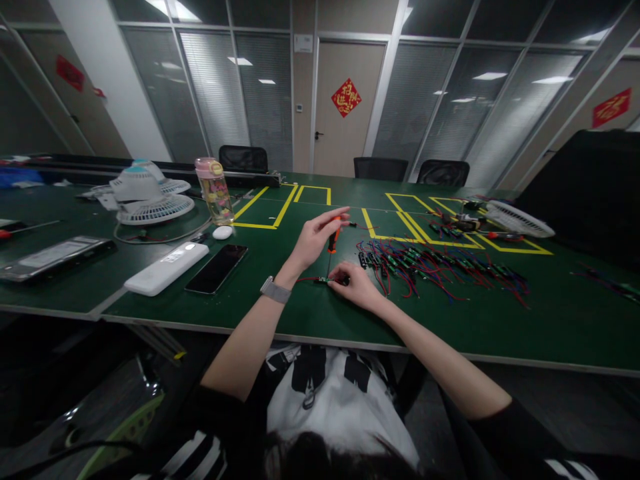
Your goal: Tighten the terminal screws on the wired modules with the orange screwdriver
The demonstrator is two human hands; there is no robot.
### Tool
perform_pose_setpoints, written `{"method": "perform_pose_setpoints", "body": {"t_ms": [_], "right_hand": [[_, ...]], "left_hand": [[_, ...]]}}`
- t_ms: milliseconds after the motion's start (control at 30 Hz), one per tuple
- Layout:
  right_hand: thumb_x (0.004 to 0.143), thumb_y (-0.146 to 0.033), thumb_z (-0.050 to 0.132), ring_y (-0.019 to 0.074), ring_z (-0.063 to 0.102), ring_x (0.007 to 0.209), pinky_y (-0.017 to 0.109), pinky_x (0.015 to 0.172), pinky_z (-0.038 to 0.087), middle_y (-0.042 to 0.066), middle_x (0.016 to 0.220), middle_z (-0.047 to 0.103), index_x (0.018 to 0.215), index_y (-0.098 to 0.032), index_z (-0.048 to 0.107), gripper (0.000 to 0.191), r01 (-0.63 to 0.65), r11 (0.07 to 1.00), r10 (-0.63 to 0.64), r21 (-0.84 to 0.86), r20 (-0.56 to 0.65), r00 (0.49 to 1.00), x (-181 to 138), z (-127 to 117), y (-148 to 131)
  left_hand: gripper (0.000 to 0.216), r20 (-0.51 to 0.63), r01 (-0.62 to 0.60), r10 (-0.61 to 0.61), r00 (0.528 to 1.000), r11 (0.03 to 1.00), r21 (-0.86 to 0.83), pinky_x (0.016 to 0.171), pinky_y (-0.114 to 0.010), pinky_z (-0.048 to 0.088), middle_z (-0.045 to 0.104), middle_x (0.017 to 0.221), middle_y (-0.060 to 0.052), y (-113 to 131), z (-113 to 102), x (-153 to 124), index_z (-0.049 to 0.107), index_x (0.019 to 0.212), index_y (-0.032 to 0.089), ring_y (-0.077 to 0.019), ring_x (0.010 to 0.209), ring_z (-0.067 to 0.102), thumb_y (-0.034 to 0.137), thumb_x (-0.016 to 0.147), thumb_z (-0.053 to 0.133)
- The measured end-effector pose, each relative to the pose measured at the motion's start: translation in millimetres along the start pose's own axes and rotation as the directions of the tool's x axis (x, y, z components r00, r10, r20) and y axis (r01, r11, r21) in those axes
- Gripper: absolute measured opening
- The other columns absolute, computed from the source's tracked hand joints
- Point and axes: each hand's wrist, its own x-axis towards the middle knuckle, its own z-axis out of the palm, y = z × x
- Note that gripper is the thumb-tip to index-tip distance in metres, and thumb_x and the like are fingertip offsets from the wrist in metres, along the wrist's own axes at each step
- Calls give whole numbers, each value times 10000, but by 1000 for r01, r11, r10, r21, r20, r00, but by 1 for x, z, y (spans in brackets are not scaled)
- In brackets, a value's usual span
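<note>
My left hand (316, 238) pinches the orange handle of a small screwdriver (333, 241), held upright with its tip pointing down at a small green circuit part (323, 281) with red wire on the green table (280, 307). My right hand (356, 283) is closed on that part, pressing it against the table. A metal-band watch sits on my left wrist. Just right of both hands lies a long spread of several small green parts with red and blue wires (435, 267).
A black phone (217, 268) and a white power bank (167, 268) lie left of my hands. Behind them stand a pink-capped bottle (214, 191), a white mouse-like object (223, 232) and fan parts (150, 193). Another fan grille (520, 219) lies far right. Yellow tape outlines mark the table.
</note>
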Motion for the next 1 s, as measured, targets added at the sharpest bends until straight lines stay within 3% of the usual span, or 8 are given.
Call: {"method": "perform_pose_setpoints", "body": {"t_ms": [100,200,300,433,500,667,833,1000], "right_hand": [[736,-147,642,115,517,626,239,598,407,-4,712,574,763,-165,629,35,-3,1000,3,-6,3,1000,0,0,0],[738,-144,640,117,518,627,239,592,401,-4,706,569,760,-164,628,32,-2,1000,2,-10,5,1000,0,0,1],[741,-147,642,118,520,634,239,595,398,-5,707,566,755,-166,626,28,-1,1000,1,-14,1,1000,0,0,2],[732,-145,649,116,518,628,235,589,393,-11,700,560,739,-167,618,39,-4,1000,4,-15,-6,1000,0,1,3],[732,-144,646,115,517,624,233,585,394,-12,697,557,733,-168,613,41,-4,1000,4,-9,-7,1000,0,1,3],[736,-150,649,118,522,630,234,588,396,-9,699,560,722,-170,609,47,-14,1000,14,-7,-10,1000,0,0,0],[742,-158,650,118,517,628,235,590,395,-8,697,556,724,-168,614,41,-12,1000,12,-9,-7,1000,-1,-1,-1],[737,-172,662,119,516,627,238,590,396,-10,697,551,723,-170,610,54,-14,1000,14,-8,-7,1000,-1,0,-1]], "left_hand": [[330,11,29,-28,1000,998,-53,793,-306,525,675,1022,-79,1,1,-1,606,1187,187,-144,854,657,284,907,460],[294,-45,-12,16,999,996,86,718,-250,512,664,935,-49,2,0,-2,661,1093,196,-118,779,629,296,820,620],[263,-77,-51,65,995,985,165,708,-225,497,634,988,-52,1,0,-1,686,1044,208,-119,838,607,292,797,650],[292,-42,-17,19,999,999,44,774,-262,508,643,1074,-74,0,0,0,635,1140,203,-132,905,631,256,896,485],[313,-40,0,0,999,1000,18,789,-279,511,664,1029,-69,0,0,0,617,1164,191,-132,871,641,259,869,537],[294,-172,-42,75,982,981,190,731,-229,501,627,1024,-53,-3,-2,0,693,1012,201,-121,861,607,306,737,709],[290,-107,2,1,994,1000,30,779,-280,511,654,1066,-75,-4,-3,2,654,1096,183,-139,891,643,309,899,482],[243,-153,-24,45,987,991,133,694,-243,494,657,942,-51,-1,-1,0,691,992,186,-122,791,614,313,789,654]]}}
